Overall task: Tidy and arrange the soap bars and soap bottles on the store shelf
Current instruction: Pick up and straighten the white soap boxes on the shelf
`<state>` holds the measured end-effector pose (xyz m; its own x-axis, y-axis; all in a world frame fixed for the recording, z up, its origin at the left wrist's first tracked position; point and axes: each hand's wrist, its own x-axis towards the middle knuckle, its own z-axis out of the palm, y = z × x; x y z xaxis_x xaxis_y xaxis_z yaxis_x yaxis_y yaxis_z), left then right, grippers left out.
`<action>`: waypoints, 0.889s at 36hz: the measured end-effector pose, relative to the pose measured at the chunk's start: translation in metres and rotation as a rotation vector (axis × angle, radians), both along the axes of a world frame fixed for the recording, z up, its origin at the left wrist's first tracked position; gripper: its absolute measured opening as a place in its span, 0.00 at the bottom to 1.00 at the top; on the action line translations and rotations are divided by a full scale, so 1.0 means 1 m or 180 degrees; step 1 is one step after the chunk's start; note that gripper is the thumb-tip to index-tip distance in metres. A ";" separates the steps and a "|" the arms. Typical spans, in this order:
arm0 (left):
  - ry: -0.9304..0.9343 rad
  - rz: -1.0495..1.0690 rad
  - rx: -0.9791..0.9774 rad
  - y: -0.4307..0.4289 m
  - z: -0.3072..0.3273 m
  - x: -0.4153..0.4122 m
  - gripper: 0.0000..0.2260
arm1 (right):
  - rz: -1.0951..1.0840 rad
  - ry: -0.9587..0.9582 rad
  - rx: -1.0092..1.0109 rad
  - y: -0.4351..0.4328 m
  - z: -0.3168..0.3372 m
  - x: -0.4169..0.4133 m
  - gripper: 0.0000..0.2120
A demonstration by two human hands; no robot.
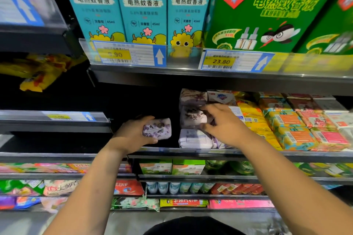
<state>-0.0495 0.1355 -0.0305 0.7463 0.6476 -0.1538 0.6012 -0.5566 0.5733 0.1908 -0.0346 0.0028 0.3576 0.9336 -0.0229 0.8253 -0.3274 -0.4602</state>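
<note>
Left hand [131, 133] grips a purple floral soap bar [158, 129] just left of the purple soap stack [191, 139], right hand [227, 126] pinching the stack's middle bar [192, 117].

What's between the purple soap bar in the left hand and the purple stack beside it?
Nothing visible. The left hand holds the soap bar just left of the stack, with only a dark shelf gap between them. The right hand grips the stack's middle bar.

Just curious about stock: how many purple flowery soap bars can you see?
4 soap bars: one in the left hand, three stacked, right hand on the middle; more may hide behind.
</note>
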 end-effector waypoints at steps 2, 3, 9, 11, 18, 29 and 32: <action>0.0071 -0.0115 -0.0090 0.004 -0.002 -0.001 0.32 | 0.0060 -0.0049 -0.0097 0.005 -0.005 0.003 0.27; 0.0094 -0.0144 -0.0138 0.006 -0.004 0.000 0.32 | 0.0059 -0.0135 -0.0146 0.007 -0.009 0.005 0.29; 0.0416 -0.0267 -0.0232 0.012 -0.010 0.007 0.33 | -0.0174 -0.0327 -0.0062 0.012 -0.025 0.013 0.32; 0.0457 -0.0313 -0.0221 0.010 -0.016 0.008 0.32 | -0.0178 -0.0385 0.0020 0.013 -0.028 0.013 0.32; 0.0414 -0.0464 -0.0132 -0.001 -0.021 0.012 0.22 | -0.0156 -0.0354 0.0272 0.009 -0.037 0.017 0.34; 0.0312 -0.0226 0.0379 -0.049 -0.009 0.034 0.22 | -0.0366 -0.0185 0.0032 0.011 -0.031 0.014 0.42; 0.0093 -0.0104 0.0031 -0.044 -0.011 0.032 0.20 | -0.0361 -0.0119 0.0027 0.010 -0.030 0.014 0.40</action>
<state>-0.0176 0.0915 -0.0414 0.7622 0.6247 -0.1696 0.5992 -0.5817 0.5501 0.2051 -0.0246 -0.0277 0.4615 0.8872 0.0003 0.7998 -0.4159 -0.4329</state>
